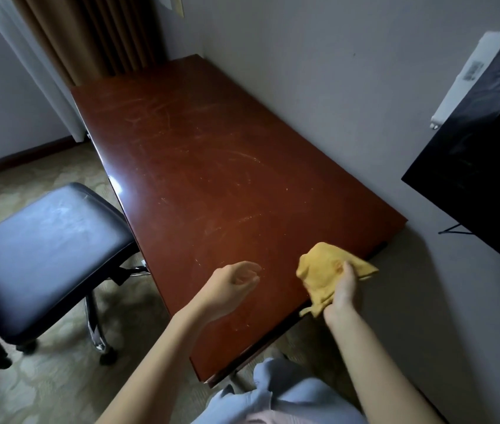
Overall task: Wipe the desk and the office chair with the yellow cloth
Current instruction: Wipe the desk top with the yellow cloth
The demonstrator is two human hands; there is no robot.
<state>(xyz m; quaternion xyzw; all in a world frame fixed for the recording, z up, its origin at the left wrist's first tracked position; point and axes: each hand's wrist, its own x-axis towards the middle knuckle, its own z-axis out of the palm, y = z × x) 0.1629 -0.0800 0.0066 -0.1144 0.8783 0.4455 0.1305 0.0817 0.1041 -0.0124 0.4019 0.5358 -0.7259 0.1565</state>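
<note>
Cloth (325,273) bunched in right hand (345,289) over desk (199,166) edge.

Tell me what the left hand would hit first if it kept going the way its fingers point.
Probably the yellow cloth bunched in the right hand: the left hand points right, over the desk. Heights are unclear.

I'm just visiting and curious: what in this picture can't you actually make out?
- Office chair: its backrest is cut off by the head view's left edge.
- Yellow cloth: partly hidden inside the right hand.
- Label on the white appliance: too small to read.
- Desk legs: hidden under its top.
</note>
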